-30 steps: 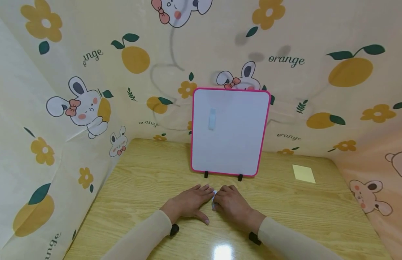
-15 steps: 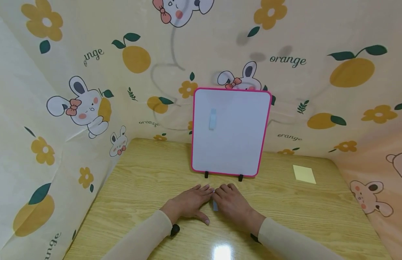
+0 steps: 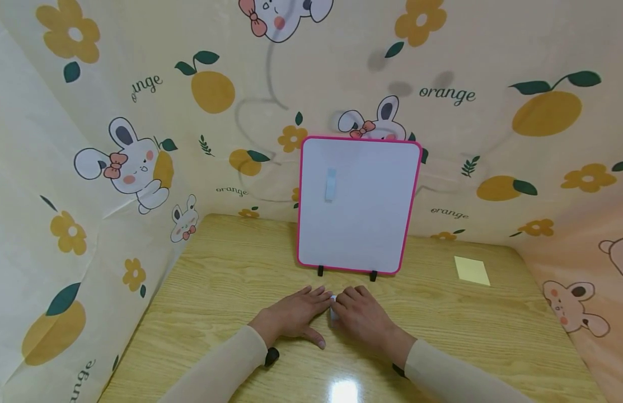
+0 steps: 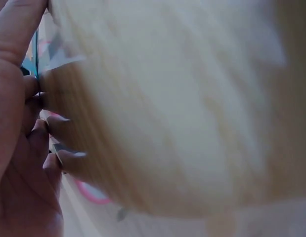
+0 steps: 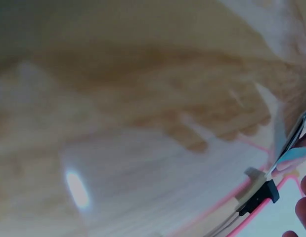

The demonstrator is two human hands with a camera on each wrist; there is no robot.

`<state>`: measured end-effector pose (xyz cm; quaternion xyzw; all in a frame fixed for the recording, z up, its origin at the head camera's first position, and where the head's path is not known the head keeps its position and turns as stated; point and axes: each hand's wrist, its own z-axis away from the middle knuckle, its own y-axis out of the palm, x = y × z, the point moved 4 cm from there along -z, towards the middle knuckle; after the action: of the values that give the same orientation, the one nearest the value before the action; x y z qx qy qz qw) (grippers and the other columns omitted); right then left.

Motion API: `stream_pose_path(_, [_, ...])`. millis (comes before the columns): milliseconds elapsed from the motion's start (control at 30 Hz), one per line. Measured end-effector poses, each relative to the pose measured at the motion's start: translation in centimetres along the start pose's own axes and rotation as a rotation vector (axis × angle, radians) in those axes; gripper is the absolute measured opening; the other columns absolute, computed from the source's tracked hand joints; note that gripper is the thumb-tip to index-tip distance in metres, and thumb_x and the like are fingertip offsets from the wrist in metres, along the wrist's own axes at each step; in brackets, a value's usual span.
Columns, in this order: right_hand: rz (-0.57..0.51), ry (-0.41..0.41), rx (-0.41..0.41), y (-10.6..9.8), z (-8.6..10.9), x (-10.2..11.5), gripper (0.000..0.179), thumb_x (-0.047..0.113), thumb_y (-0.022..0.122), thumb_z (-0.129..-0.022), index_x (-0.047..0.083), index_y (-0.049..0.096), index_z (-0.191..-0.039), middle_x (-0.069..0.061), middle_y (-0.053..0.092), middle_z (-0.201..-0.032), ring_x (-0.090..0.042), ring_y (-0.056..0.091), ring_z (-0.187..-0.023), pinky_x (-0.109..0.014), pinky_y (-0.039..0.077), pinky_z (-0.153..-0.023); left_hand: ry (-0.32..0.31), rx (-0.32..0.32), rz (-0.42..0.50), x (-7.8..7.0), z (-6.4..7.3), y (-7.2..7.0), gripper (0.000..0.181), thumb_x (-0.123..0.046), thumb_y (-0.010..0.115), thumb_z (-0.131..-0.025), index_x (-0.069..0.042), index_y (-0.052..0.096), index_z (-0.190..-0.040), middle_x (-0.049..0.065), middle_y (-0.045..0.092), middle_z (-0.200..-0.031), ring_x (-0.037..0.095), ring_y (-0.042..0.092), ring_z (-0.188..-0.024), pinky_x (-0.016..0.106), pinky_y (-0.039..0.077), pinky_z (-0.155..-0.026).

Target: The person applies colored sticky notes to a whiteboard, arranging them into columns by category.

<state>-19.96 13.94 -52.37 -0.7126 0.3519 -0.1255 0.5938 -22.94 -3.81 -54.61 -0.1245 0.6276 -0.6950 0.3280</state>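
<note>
- Drawn slightly toward the near right since the earlier frame: the right hand (image 3: 365, 319); less of the light blue slip (image 3: 333, 312) now shows beside its fingers.
- Patterned cloth (image 3: 341, 78) (bunnies, oranges, flowers) covers the far, left and right sides.
- Below it spreads the wooden table (image 3: 230, 263), with a bright glare at the near edge.
- Far beyond the hands stands the pink-rimmed whiteboard (image 3: 364, 218), covering part of a printed bunny.
- Left hand (image 3: 297, 314): flat on the table, fingers straight, fingertips just beside the slip.
- Right hand: fingers curled and clamped on the slip, hiding most of it.
- To the far right lies a yellow note (image 3: 472, 271), well apart from both hands.
- A light blue strip (image 3: 331, 185) sits upright on the whiteboard's left half.
- Smallest, two black feet (image 3: 321, 271) under the whiteboard.
</note>
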Motion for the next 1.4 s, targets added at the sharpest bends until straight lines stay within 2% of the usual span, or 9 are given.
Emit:
stream_pose_path(167, [-0.012, -0.036, 0.024, 0.2, 0.6, 0.0, 0.024, 0.038, 0.076, -0.098, 0.017, 0.071, -0.108, 0.004, 0.070, -0.109, -0.018, 0.059, -0.105, -0.038, 0.052, -0.091, -0.004, 0.007, -0.003, 0.0, 0.0, 0.0, 0.109, -0.080, 0.060, -0.086, -0.017, 0.028, -0.169, -0.001, 0.024, -0.175, 0.020, 0.015, -0.164, 0.041, 0.016, -0.135])
stream_pose_path(267, [-0.037, -0.060, 0.023, 0.3, 0.9, 0.0, 0.023, 0.039, 0.076, -0.097, 0.019, 0.074, -0.108, 0.006, 0.070, -0.108, -0.017, 0.059, -0.105, -0.037, 0.053, -0.093, -0.008, 0.012, 0.001, 0.0, 0.0, 0.0, 0.109, -0.080, 0.060, -0.086, -0.017, 0.028, -0.169, -0.001, 0.024, -0.175, 0.019, 0.015, -0.164, 0.041, 0.016, -0.135])
stream_pose_path(400, [-0.072, -0.086, 0.012, 0.3, 0.9, 0.0, 0.015, 0.033, 0.080, -0.095, 0.021, 0.078, -0.104, 0.008, 0.072, -0.104, -0.015, 0.059, -0.102, -0.036, 0.052, -0.093, -0.007, 0.017, 0.008, -0.1, 0.0, -0.1, 0.109, -0.080, 0.060, -0.087, -0.016, 0.026, -0.169, -0.001, 0.023, -0.176, 0.020, 0.014, -0.165, 0.041, 0.016, -0.135])
stream_pose_path(633, [-0.083, -0.098, 0.017, 0.2, 0.4, -0.1, 0.011, 0.027, 0.082, -0.093, 0.020, 0.080, -0.101, 0.007, 0.076, -0.100, -0.016, 0.058, -0.098, -0.036, 0.050, -0.089, -0.007, 0.021, 0.019, -0.1, 0.0, -0.2, 0.109, -0.079, 0.060, -0.087, -0.016, 0.026, -0.169, 0.000, 0.022, -0.176, 0.020, 0.014, -0.165, 0.042, 0.015, -0.136])
stream_pose_path(867, [-0.119, -0.086, -0.018, 0.4, 0.1, -0.3, 0.010, 0.018, 0.083, -0.090, 0.020, 0.081, -0.100, 0.009, 0.078, -0.097, -0.015, 0.057, -0.094, -0.035, 0.050, -0.085, 0.000, 0.011, 0.018, -0.1, 0.0, -0.2, 0.108, -0.078, 0.061, -0.087, -0.016, 0.027, -0.169, 0.001, 0.024, -0.176, 0.021, 0.015, -0.165, 0.043, 0.016, -0.135])
stream_pose_path(1133, [-0.055, -0.101, -0.033, 0.5, -0.1, 0.1, 0.010, 0.016, 0.084, -0.087, 0.016, 0.078, -0.095, 0.006, 0.076, -0.096, -0.016, 0.058, -0.094, -0.034, 0.052, -0.083, 0.002, 0.001, -0.001, 0.0, 0.0, 0.1, 0.109, -0.080, 0.060, -0.087, -0.015, 0.028, -0.168, 0.001, 0.024, -0.175, 0.021, 0.015, -0.164, 0.042, 0.016, -0.135])
stream_pose_path(1400, [0.011, -0.007, 0.024, 0.5, 0.2, -0.2, 0.026, 0.013, 0.081, -0.091, 0.012, 0.072, -0.115, 0.000, 0.070, -0.111, -0.021, 0.058, -0.106, -0.039, 0.053, -0.088, 0.000, 0.006, 0.004, -0.1, 0.0, -0.1, 0.108, -0.078, 0.062, -0.087, -0.016, 0.028, -0.168, 0.002, 0.024, -0.176, 0.021, 0.015, -0.164, 0.042, 0.015, -0.135])
